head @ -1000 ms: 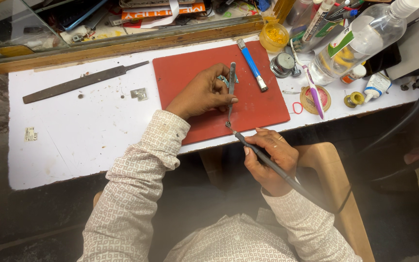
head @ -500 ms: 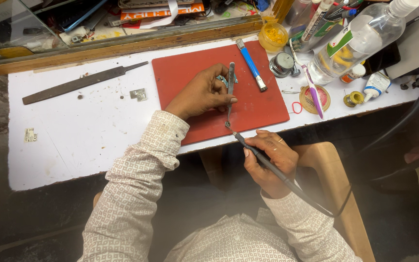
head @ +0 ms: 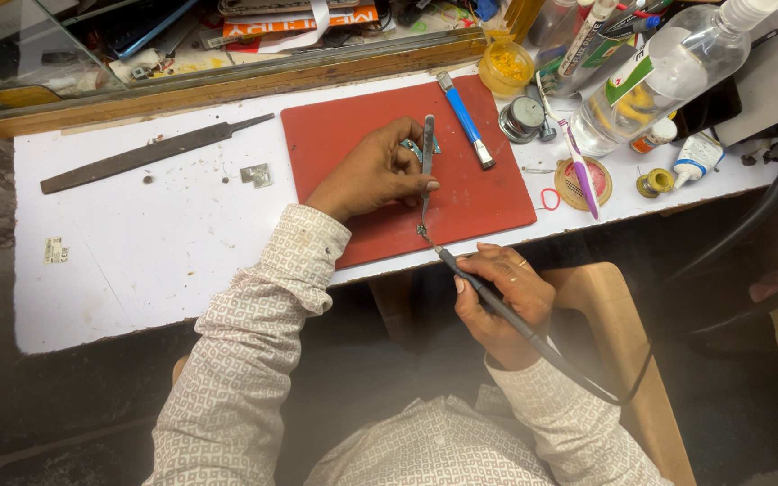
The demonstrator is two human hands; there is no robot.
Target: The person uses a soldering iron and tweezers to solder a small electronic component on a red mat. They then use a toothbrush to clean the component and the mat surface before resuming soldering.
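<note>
My left hand (head: pixel 373 171) rests on a red mat (head: pixel 335 135) and grips thin metal tweezers (head: pixel 427 153), whose tips point down toward the mat's near edge. A small bluish part (head: pixel 416 148) lies under my fingers. My right hand (head: pixel 497 297) holds a black corded soldering pen (head: pixel 488 297) like a pencil. Its tip (head: pixel 425 234) meets the tweezers' tips at the mat's front edge.
A long dark file (head: pixel 146 155) lies on the white table (head: pixel 137 261) at the left, with small metal pieces (head: pixel 257 175) near it. A blue-handled tool (head: pixel 465 119), a yellow jar (head: pixel 506 67), a clear bottle (head: pixel 668 67) and small tubes crowd the right. A wooden chair back (head: pixel 623 360) is beside me.
Both hands hold almost still. The soldering pen's tip stays at the tweezers' tips, with only slight shifts.
</note>
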